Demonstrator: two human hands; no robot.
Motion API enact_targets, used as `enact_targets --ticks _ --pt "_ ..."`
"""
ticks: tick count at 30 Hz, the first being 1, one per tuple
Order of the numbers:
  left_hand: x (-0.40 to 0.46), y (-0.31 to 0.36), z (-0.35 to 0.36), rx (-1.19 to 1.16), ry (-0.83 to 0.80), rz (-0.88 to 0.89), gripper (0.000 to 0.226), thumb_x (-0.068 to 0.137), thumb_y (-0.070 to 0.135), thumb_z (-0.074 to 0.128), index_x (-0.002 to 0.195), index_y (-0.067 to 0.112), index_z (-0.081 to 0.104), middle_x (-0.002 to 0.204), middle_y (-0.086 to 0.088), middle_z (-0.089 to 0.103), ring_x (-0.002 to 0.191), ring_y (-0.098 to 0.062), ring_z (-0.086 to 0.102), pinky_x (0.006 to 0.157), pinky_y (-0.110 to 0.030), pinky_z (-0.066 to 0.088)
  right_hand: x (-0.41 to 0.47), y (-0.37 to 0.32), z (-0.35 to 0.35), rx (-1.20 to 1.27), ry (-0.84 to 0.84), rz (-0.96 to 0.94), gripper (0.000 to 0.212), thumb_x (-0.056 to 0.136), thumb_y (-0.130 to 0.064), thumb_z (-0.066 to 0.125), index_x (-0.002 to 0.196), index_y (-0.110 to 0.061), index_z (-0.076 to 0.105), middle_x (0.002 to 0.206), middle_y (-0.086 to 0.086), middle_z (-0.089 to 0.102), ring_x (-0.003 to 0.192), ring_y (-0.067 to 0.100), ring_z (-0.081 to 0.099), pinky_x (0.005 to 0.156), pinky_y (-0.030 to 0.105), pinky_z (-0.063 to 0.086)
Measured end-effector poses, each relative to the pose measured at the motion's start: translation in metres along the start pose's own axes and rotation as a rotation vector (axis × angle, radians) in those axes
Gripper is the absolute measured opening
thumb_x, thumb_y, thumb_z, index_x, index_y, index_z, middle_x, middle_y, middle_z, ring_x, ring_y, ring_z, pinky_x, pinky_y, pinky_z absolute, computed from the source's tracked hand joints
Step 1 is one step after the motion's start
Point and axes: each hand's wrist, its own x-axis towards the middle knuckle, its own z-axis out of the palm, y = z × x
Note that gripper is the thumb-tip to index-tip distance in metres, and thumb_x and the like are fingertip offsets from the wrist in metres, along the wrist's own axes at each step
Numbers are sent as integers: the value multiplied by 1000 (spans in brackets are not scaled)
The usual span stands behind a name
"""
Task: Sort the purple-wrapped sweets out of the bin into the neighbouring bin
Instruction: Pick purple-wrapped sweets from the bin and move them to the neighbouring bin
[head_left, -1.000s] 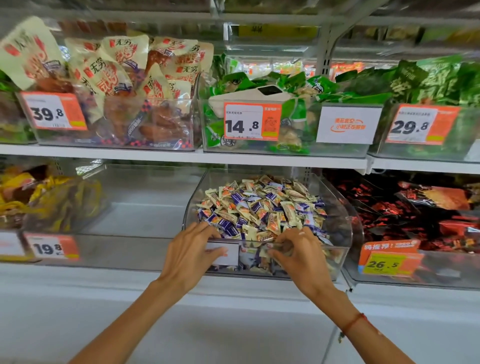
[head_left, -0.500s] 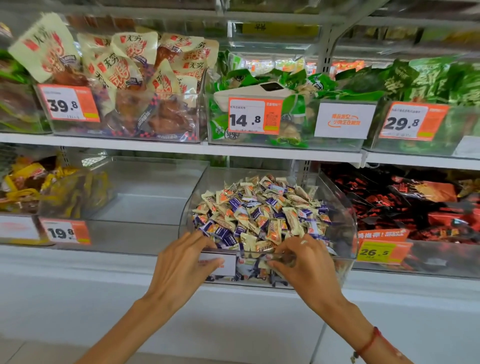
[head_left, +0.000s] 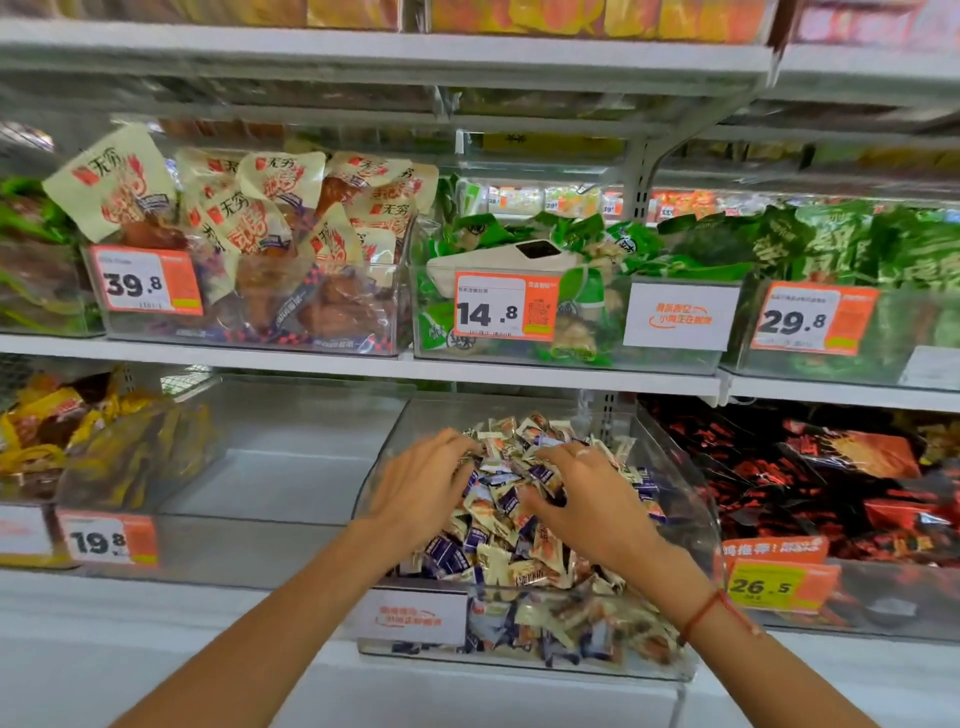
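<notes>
Two hands — left hand (head_left: 421, 488), right hand (head_left: 587, 499) — apart, fingers spread on crinkly sweets (head_left: 498, 525) | clear curved-walled bin (head_left: 680, 519) | neighbouring bin (head_left: 249, 488) — bare, roomy

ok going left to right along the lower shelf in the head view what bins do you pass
bin of yellow-wrapped snacks → empty clear bin → bin of mixed sweets, with both hands in it, left hand then right hand → bin of dark red packets

Bright even light; soft blur, bowed edges
</notes>
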Motion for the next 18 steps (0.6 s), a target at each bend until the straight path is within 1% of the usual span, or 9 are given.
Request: enact_targets --ticks 2,4,7,9,11,13,15,17,18 --pt "15 -4 11 76 -64 -45 36 97 31 50 132 24 50 129 3 56 110 -16 56 79 -30 51 16 4 5 -98 -164 37 78 85 -65 52 143 -15 37 144 7 41 133 26 34 103 37 37" --pt "22 -7 21 156 -121 -85 39 95 37 52 130 20 53 128 -1 56 115 -18 53 81 -30 49 26 5 9 -167 -263 52 87 81 -70 53 145 -14 34 150 10 33 137 29 30 109 41 33" --pt "26 -13 28 189 -159 -56 38 94 41 53 124 20 58 125 -2 56 116 -18 51 85 -31 48 31 7 10 -122 -266 35 70 84 -59 60 135 -13 45 138 11 40 128 29 40 100 38 39" --pt "27 -16 25 138 -175 -34 37 92 38 57 126 24 58 124 0 58 116 -18 49 90 -34 46 32 7 12 -83 -271 2 51 88 -48 62 123 -12 53 124 10 48 117 29 46 89 36 42" --pt "25 -18 22 92 -140 -12 35 90 36 61 123 27 60 123 5 59 115 -16 49 93 -33 45 32 7 13 -68 -250 -11 39 91 -40 60 115 -10 56 116 11 55 111 30 51 85 35 43" --pt "21 -18 18 47 -67 -24 30 90 36 62 119 29 62 121 10 61 112 -11 51 91 -30 46 33 8 10 -49 -220 3 34 94 -33 58 118 -10 57 105 7 63 101 28 58 82 35 48" --pt "15 -17 14 -53 3 -81 28 91 39 60 118 31 62 118 11 65 107 -8 57 85 -27 48 32 12 5 55 -188 29 32 94 -30 59 122 -14 57 86 2 62 82 22 62 74 34 50" --pt "8 -14 6 -146 54 -136 30 92 40 59 121 33 61 114 11 67 101 -6 62 80 -25 48 29 18 1 146 -136 28 24 96 -30 57 115 -16 58 73 3 60 65 18 55 62 31 43" --pt "4 -14 2 -172 71 -149 30 92 42 58 121 35 60 111 11 68 98 -5 62 77 -25 48 28 21 0 183 -125 25 19 97 -29 54 112 -17 56 73 7 60 62 17 52 59 30 40"
